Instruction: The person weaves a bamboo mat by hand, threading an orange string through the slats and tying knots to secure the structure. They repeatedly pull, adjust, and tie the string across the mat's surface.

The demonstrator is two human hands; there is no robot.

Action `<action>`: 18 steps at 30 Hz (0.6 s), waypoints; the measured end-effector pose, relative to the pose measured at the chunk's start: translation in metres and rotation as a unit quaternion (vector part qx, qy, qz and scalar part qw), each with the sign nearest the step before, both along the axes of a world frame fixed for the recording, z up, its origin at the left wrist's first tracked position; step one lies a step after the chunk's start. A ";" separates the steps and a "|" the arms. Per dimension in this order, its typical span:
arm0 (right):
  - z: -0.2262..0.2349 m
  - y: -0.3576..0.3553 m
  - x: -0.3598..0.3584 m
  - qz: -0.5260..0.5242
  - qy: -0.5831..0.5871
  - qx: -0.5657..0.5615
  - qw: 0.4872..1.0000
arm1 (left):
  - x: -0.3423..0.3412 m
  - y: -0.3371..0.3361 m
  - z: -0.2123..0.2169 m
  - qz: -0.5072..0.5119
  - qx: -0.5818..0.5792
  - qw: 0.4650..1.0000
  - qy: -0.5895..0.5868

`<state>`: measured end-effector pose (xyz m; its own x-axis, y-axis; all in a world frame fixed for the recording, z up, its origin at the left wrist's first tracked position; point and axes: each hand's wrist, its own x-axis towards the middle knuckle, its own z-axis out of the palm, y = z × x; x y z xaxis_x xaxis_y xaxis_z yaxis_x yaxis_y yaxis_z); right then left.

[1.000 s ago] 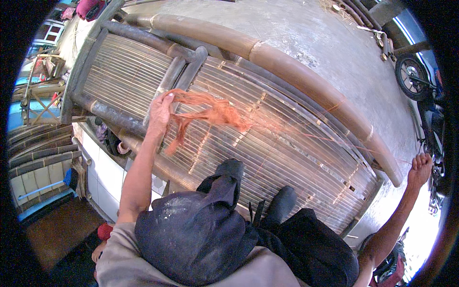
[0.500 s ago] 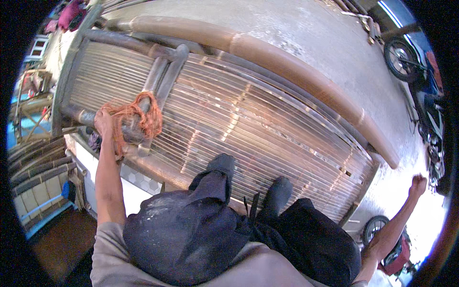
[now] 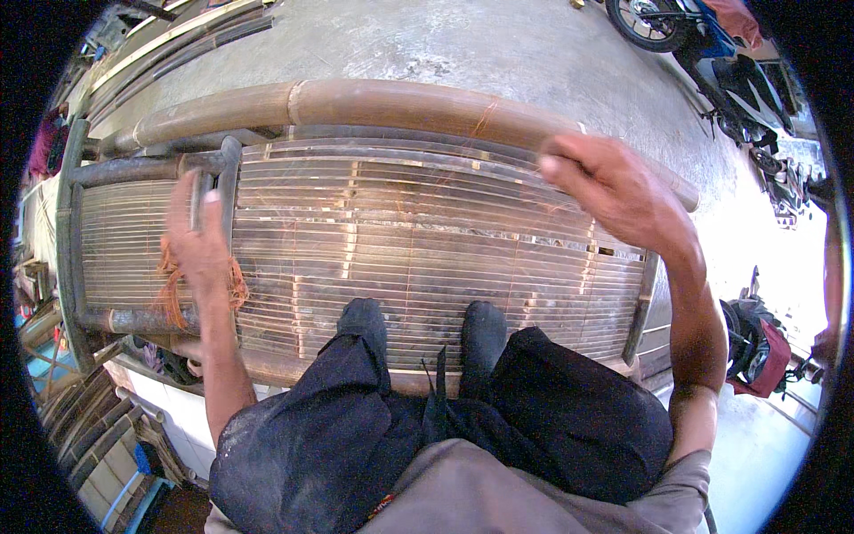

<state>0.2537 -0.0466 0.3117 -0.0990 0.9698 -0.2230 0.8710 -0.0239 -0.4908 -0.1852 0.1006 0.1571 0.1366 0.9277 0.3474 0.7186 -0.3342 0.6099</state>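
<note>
swinging in from far out on the right, the right hand (image 3: 620,191) is now hovering over the far right part of the slatted bamboo surface (image 3: 405,254), its fingers curling inward and its thumb lying close to them; whether they are pinching a thin strand, i cannot tell through the blur. at the other end, the left hand (image 3: 199,254) is pointing away from the body, its fingers stretching out and its thumb standing apart. the orange fibre bundle (image 3: 237,286) is showing on both sides of the left wrist, near the dark bamboo divider (image 3: 229,182); whether the palm is touching it, i cannot tell. the bundle is no longer trailing in wide loops beside the left fingers as it was half a second ago, so that hand is seemingly parting with it, while the right hand is staying well apart from it. a few fine orange strands (image 3: 485,117) are lying across the thick bamboo pole (image 3: 382,100) that is running along the far edge. two feet in dark footwear (image 3: 362,322) are resting on the slats. beyond, a gray concrete floor (image 3: 374,43) is spreading out, bamboo poles (image 3: 187,64) are lying at the upper left, and a motorcycle (image 3: 738,89) is standing at the upper right.
</note>
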 end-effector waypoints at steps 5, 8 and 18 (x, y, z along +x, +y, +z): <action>-0.009 0.037 -0.042 0.056 0.063 0.025 0.996 | 0.138 -0.042 0.040 -0.342 -0.208 0.883 -0.247; -0.013 0.045 -0.050 0.078 0.073 0.040 0.993 | 0.175 -0.048 0.055 -0.406 -0.343 0.781 -0.329; -0.038 0.038 -0.010 -0.006 0.145 0.018 0.989 | 0.136 -0.040 0.021 -0.294 -0.481 0.769 -0.301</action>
<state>0.2439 -0.0082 0.2736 -0.1429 0.9781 -0.1516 0.6934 -0.0103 -0.7204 -0.0488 0.0601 0.1782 0.7132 0.6351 -0.2965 0.1060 0.3204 0.9413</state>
